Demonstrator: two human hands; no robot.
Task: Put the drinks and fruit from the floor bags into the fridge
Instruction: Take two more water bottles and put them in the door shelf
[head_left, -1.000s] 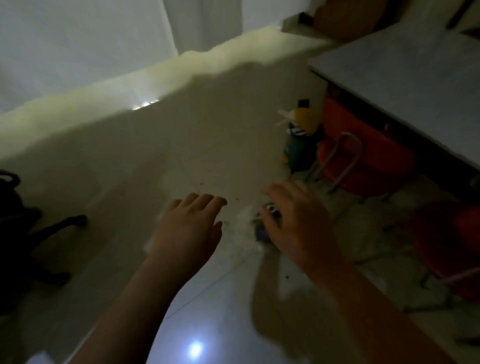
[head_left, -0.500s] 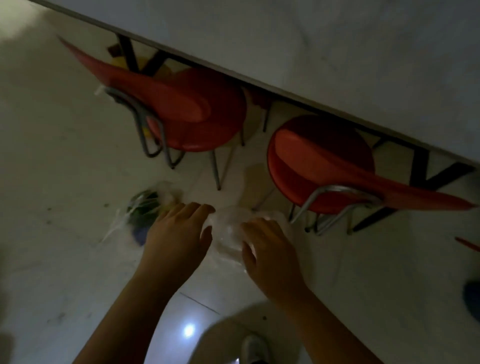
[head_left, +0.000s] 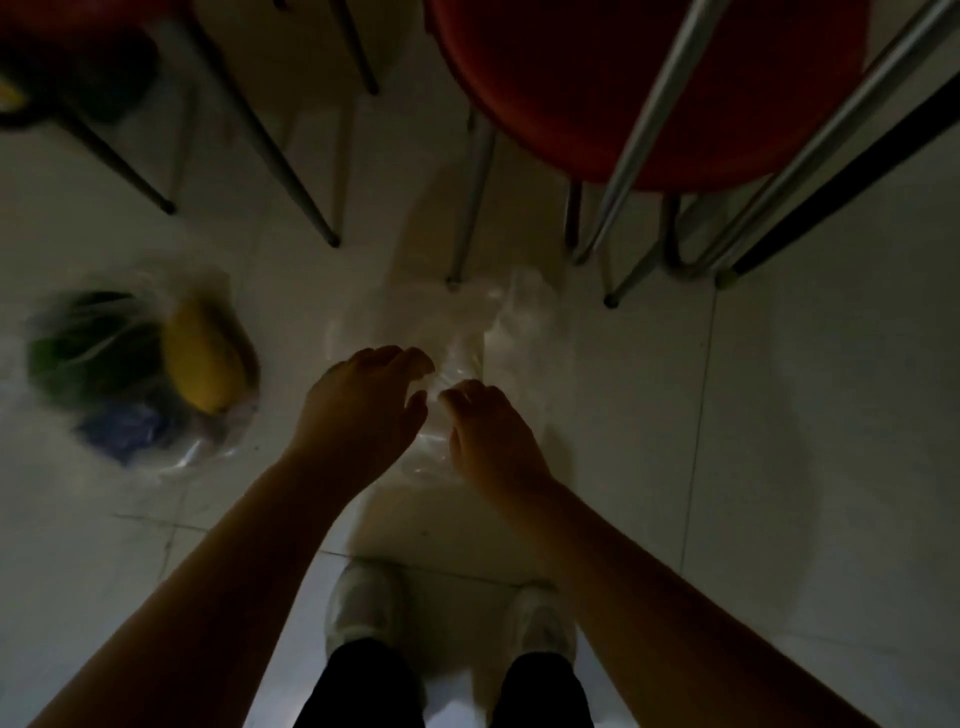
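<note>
A crumpled clear plastic bag (head_left: 498, 322) lies on the pale floor straight below me, partly under a red chair. My left hand (head_left: 363, 410) and my right hand (head_left: 488, 436) hover over its near end, fingers curled, tips touching the plastic; whether either one grips it is unclear. What the bag holds is hidden. To the left lies a second clear bag (head_left: 208, 447) with a yellow fruit (head_left: 205, 358), something green (head_left: 83, 353) and something blue (head_left: 124, 431) inside.
A red chair (head_left: 597, 88) with metal legs stands just beyond the bag, a second red chair (head_left: 62, 52) at the top left. A black table leg (head_left: 841, 176) slants at the right. My two light shoes (head_left: 363, 608) stand below my arms.
The view has tipped from the room and table down to the floor under the chairs. Both hands have dropped onto the clear bag, and the fruit bag now lies to the left.
</note>
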